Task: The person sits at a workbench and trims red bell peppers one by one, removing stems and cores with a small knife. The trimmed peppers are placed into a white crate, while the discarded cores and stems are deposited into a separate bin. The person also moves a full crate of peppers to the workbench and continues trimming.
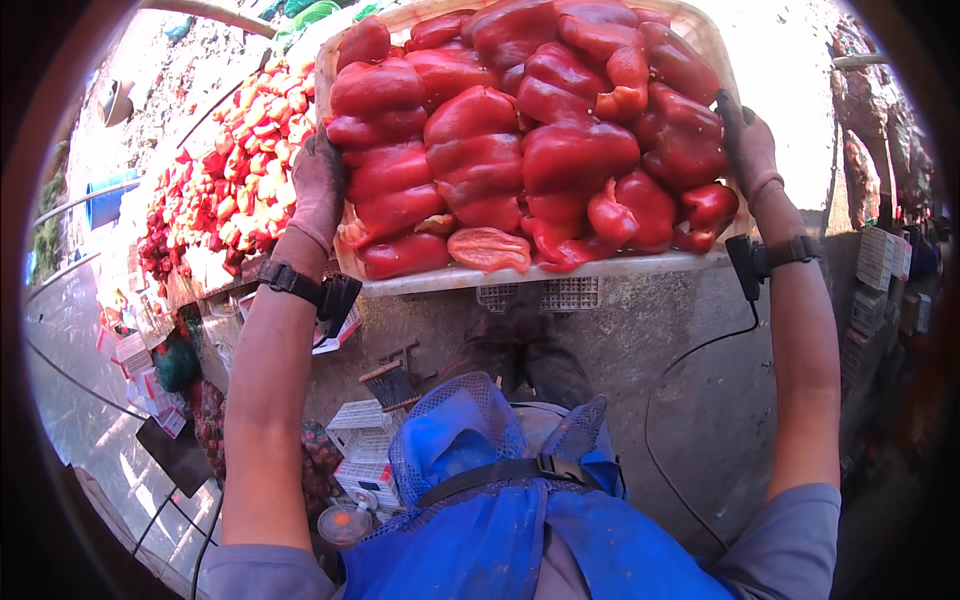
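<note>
A pale plastic crate [640, 266] is heaped with large red bell peppers [480, 145], several of them glossy and wrinkled. One pepper piece [489, 249] at the near edge shows its paler inside. My left hand [318, 190] is closed on the crate's left side, and my right hand [752, 148] grips the right side. Both hands look gloved, with dark fingertips, and both arms stretch forward. The crate is held out in front of my body, above the ground. The fingers under and behind its rim are partly hidden.
A big pile of red peppers [235, 170] lies to the left in bright light. A white lattice crate [570, 294] is by my feet. White boxes [365, 440], a clear lidded tub [345, 523] and net sacks [210, 415] stand lower left. Stacked crates [875, 265] are at right.
</note>
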A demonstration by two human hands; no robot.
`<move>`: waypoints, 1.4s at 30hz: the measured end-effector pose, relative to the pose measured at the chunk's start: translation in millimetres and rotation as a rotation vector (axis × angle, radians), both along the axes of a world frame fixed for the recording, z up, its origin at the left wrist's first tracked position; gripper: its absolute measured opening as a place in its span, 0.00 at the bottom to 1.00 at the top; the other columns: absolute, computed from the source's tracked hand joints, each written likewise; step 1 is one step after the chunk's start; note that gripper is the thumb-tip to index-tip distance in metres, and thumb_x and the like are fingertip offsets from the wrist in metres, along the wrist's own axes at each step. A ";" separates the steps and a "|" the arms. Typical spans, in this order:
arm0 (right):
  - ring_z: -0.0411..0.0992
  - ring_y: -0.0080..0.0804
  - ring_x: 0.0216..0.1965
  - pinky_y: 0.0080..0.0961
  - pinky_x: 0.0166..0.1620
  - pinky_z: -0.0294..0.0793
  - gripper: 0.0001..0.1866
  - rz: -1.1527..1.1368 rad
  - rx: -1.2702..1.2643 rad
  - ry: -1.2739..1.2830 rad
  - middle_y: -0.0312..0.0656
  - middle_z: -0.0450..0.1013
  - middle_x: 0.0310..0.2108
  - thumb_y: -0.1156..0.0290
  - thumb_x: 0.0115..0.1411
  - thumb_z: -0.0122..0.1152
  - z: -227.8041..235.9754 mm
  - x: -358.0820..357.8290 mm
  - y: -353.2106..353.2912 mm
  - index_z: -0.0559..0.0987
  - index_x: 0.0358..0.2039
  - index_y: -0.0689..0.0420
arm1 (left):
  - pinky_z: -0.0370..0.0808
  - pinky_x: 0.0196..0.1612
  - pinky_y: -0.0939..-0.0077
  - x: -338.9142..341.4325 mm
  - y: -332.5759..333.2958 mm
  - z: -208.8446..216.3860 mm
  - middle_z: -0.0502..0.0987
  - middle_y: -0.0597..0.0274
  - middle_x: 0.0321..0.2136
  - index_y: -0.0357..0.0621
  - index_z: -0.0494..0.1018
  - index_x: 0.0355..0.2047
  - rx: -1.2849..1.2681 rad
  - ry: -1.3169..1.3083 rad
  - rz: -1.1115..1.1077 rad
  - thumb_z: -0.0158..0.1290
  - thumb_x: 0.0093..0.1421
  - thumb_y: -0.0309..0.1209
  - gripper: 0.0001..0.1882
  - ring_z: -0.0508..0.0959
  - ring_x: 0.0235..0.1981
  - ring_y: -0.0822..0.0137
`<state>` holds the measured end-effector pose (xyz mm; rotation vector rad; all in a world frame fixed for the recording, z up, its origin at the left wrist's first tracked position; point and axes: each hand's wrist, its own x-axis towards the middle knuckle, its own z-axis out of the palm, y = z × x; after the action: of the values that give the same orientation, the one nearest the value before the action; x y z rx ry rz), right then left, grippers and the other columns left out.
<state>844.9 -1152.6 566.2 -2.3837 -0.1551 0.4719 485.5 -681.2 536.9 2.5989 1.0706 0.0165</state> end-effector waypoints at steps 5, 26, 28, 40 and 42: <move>0.77 0.45 0.38 0.40 0.47 0.77 0.18 0.326 -0.364 -0.296 0.49 0.77 0.38 0.61 0.71 0.50 -4.9 8.5 -0.5 0.75 0.59 0.40 | 0.79 0.42 0.50 -0.1 1.8 0.9 0.81 0.43 0.38 0.42 0.74 0.48 -0.052 -0.026 -0.034 0.43 0.69 0.30 0.13 0.83 0.39 0.43; 0.64 0.33 0.67 0.31 0.60 0.66 0.36 -0.342 1.004 0.207 0.43 0.65 0.67 0.43 0.72 0.45 -63.3 -124.5 -201.6 0.66 0.68 0.60 | 0.81 0.46 0.60 -121.7 18.7 18.1 0.82 0.54 0.44 0.44 0.75 0.48 -1.041 -0.739 -0.086 0.49 0.72 0.45 0.18 0.83 0.42 0.57; 0.72 0.37 0.57 0.39 0.55 0.73 0.40 -0.363 0.789 0.174 0.47 0.73 0.58 0.36 0.70 0.43 -135.3 -206.6 -236.0 0.71 0.64 0.59 | 0.80 0.49 0.61 -219.0 22.7 -42.6 0.81 0.55 0.45 0.41 0.75 0.52 -1.019 -0.848 -0.217 0.51 0.70 0.47 0.22 0.82 0.44 0.58; 0.76 0.46 0.22 0.41 0.24 0.74 0.24 -0.490 0.031 0.765 0.47 0.79 0.29 0.48 0.68 0.54 -344.2 -709.8 -267.8 0.80 0.39 0.60 | 0.81 0.36 0.61 -887.7 -270.8 -360.5 0.84 0.46 0.33 0.33 0.80 0.44 -0.884 0.470 0.797 0.58 0.63 0.52 0.29 0.85 0.30 0.56; 0.76 0.45 0.21 0.38 0.23 0.74 0.22 -0.464 -0.005 0.757 0.48 0.79 0.28 0.51 0.68 0.55 -343.1 -717.3 -250.0 0.80 0.38 0.61 | 0.81 0.38 0.62 -918.6 -339.6 -354.6 0.84 0.48 0.35 0.34 0.81 0.43 -1.057 0.462 0.922 0.59 0.62 0.51 0.28 0.86 0.33 0.58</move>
<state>127.5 -1402.6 223.1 -1.9912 0.7155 1.0846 -433.0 -1020.8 182.3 1.0696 1.7047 -0.7308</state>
